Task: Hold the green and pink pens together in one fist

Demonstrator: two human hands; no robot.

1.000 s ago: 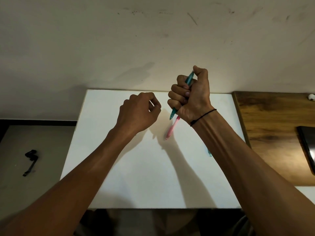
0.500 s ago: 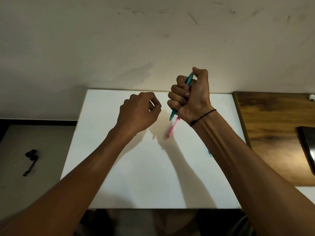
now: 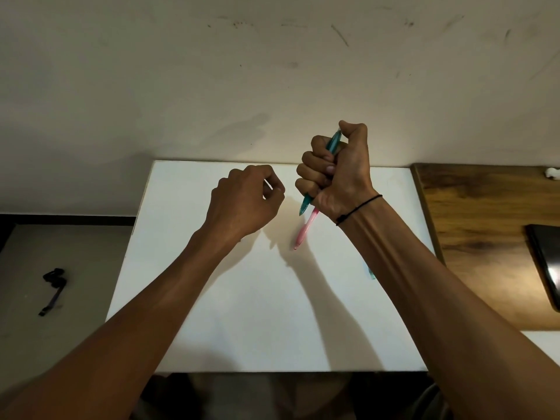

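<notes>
My right hand point(image 3: 339, 174) is raised over the white table point(image 3: 242, 298) in a fist, gripping a teal pen point(image 3: 306, 204) whose tip points down and left. A pink pen point(image 3: 304, 231) pokes out below the same fist; whether the hand holds it or it lies on the table I cannot tell. My left hand point(image 3: 242, 201) hovers just left of it, fingers curled with thumb against forefinger; something thin and pale shows at the fingertips, too small to name. A black cord circles my right wrist.
A wooden desk point(image 3: 485, 237) adjoins the table on the right, with a dark flat device point(image 3: 545, 265) at its right edge and a small white object point(image 3: 551, 172) at the back. A black strap point(image 3: 53, 286) lies on the floor at left. A teal sliver point(image 3: 371, 272) peeks beside my right forearm.
</notes>
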